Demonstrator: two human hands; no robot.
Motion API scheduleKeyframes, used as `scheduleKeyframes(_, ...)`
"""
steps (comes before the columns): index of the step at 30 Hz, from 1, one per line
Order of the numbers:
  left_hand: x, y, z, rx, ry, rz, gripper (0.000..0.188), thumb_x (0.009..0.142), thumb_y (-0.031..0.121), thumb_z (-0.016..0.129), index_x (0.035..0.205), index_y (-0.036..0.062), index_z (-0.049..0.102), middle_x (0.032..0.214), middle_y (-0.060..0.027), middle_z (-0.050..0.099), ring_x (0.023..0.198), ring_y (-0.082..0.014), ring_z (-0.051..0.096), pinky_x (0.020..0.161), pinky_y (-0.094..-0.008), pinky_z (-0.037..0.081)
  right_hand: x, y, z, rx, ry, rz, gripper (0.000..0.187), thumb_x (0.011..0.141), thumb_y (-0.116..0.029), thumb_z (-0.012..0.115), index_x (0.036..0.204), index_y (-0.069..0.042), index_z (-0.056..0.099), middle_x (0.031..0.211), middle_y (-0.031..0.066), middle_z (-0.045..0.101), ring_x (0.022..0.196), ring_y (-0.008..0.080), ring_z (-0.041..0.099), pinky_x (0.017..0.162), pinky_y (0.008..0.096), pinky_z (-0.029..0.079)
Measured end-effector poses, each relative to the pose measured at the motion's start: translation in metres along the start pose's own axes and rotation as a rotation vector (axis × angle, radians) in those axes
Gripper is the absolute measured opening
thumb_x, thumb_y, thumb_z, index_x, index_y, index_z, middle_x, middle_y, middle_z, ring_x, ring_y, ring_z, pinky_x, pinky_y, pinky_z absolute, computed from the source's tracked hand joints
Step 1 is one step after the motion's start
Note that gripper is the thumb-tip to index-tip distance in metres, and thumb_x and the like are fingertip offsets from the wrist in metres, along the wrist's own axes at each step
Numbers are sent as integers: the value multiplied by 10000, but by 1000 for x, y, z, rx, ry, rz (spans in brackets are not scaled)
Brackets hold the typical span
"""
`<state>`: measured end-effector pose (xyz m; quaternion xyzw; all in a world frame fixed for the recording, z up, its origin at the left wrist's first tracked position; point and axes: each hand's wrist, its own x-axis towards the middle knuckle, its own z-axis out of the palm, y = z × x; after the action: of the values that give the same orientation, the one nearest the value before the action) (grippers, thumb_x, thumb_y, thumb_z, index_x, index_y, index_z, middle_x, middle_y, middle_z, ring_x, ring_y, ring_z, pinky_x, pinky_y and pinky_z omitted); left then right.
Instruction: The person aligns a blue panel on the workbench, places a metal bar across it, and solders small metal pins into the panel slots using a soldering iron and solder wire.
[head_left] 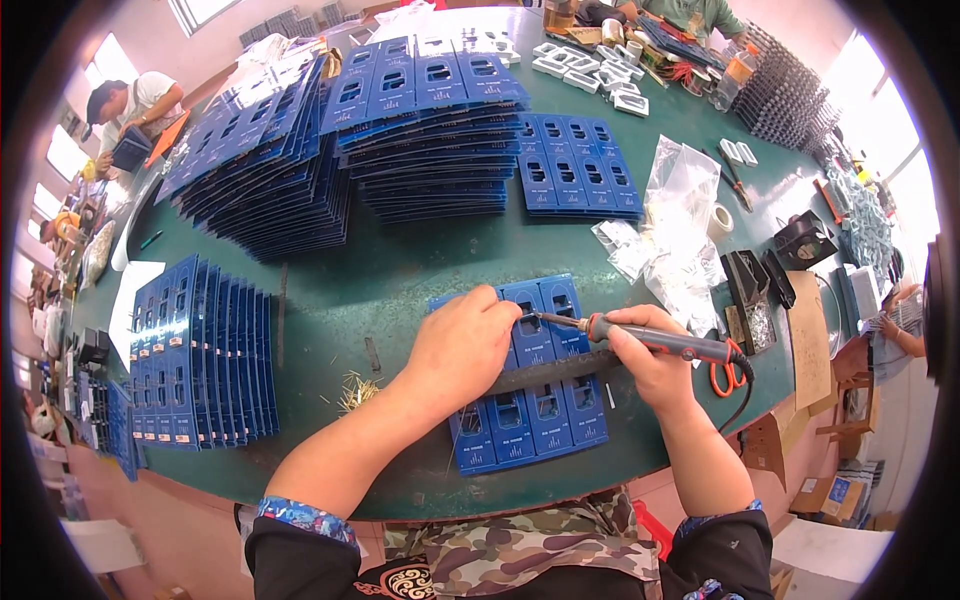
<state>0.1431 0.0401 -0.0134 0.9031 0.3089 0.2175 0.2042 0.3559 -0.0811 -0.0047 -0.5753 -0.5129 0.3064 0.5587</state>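
A blue circuit board panel [548, 428] with rows of dark cutouts lies flat before me on the green table. My right hand [648, 360] grips a grey soldering iron [665, 341] whose metal tip points left and meets the panel's upper part near my left fingers. On the panel's upper left rests my left hand [465, 335], its thumb and fingers drawn together close to the tip; what they pinch, if anything, is hidden. A dark bar [560, 370] crosses the panel's middle, passing beneath my left hand. Thin brass-coloured pins [359, 391] lie piled left of the panel.
Tall stacks of blue panels [430, 150] stand at the back, with another panel group [200, 355] on the left. Plastic bags [680, 230], orange-handled scissors [727, 378], a small black fan [803, 240] and an open black box [748, 300] are to the right. A co-worker [140, 105] sits far left.
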Motion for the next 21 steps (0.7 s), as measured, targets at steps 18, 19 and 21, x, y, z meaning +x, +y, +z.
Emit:
scheduleKeyframes(18,-1,0,-1,-13,10,0,117,874,116,596,967,80,657,898,-99,597,853,-318,617,732,-423,514,-2,4,-1,-33,32,-5,147,859,-78,677,973,15,670,858,73,706,734,86,610,646,241,479)
scheduleKeyframes(19,-1,0,0,-4,13,5,115,873,115,596,964,79,656,894,-99,597,852,-318,616,732,-424,514,-2,6,0,-32,36,0,149,857,-81,679,971,16,672,856,76,706,733,90,613,649,244,483)
scheduleKeyframes(21,-1,0,0,2,7,5,113,871,114,597,961,78,654,892,-99,596,852,-318,616,732,-425,514,-2,6,0,-30,39,5,151,855,-83,682,969,16,674,855,79,706,732,93,617,653,247,487)
